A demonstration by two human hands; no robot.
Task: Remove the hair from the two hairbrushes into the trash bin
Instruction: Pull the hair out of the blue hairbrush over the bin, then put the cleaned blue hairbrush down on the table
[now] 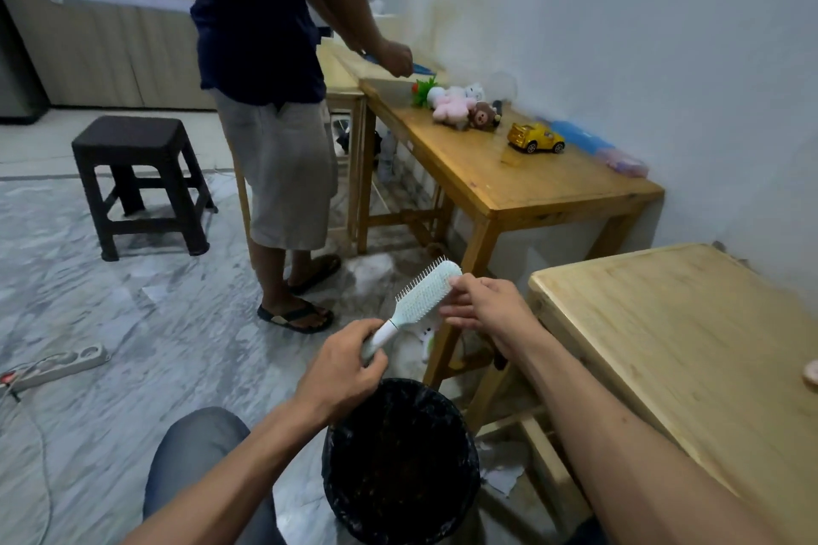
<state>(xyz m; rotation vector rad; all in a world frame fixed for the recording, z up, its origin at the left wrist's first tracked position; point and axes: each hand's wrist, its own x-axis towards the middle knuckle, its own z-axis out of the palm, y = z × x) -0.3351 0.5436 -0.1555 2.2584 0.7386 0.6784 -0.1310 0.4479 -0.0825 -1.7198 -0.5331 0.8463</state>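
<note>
Over the bin [400, 460]: left hand [345, 367] clamped on brush [425, 301], right fingers [456, 281] pinching bristles (second brush unseen); unfinished, seemingly.

Hair on the hairbrush [425, 296] too fine to see — trash bin [400, 462] cut off below.

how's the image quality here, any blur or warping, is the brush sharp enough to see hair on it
Head view: dim, soft indoor light; wide-angle bending toward the edges; floor at left smeared. The hairbrush bristles show, but hair cannot be made out; the trash bin interior is dark.
</note>
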